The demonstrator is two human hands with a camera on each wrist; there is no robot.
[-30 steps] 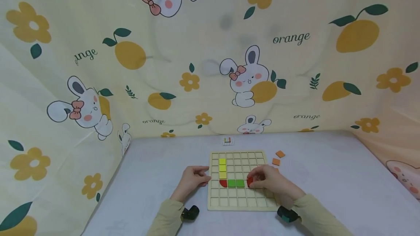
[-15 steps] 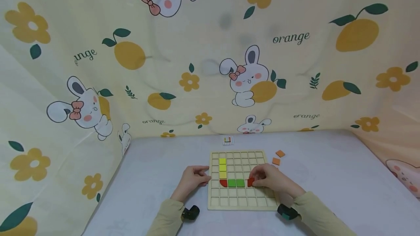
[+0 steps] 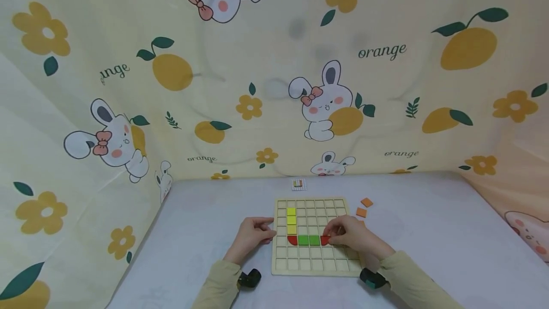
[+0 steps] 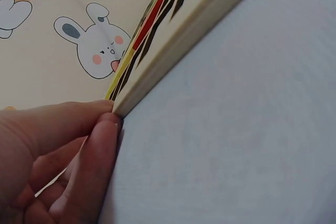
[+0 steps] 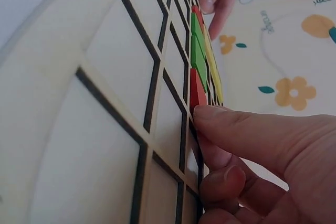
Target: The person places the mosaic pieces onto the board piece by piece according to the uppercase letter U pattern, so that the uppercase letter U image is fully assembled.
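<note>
The right hand (image 3: 355, 235) pinches a red tile (image 3: 324, 240) on the wooden grid board (image 3: 306, 263), just right of 2 green tiles (image 3: 303, 240); the left hand (image 3: 249, 237), fingers loosely extended, touches the board's left edge.

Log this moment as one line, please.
left hand: touches left edge of board; right hand: holds rightmost red tile; green tiles: left of it; yellow tiles: in column; orange tiles: off board

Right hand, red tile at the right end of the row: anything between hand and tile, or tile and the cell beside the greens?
Nothing visible. The right hand touches the red tile, which lies at the cell beside the green tile. Can't tell if fully seated.
</note>
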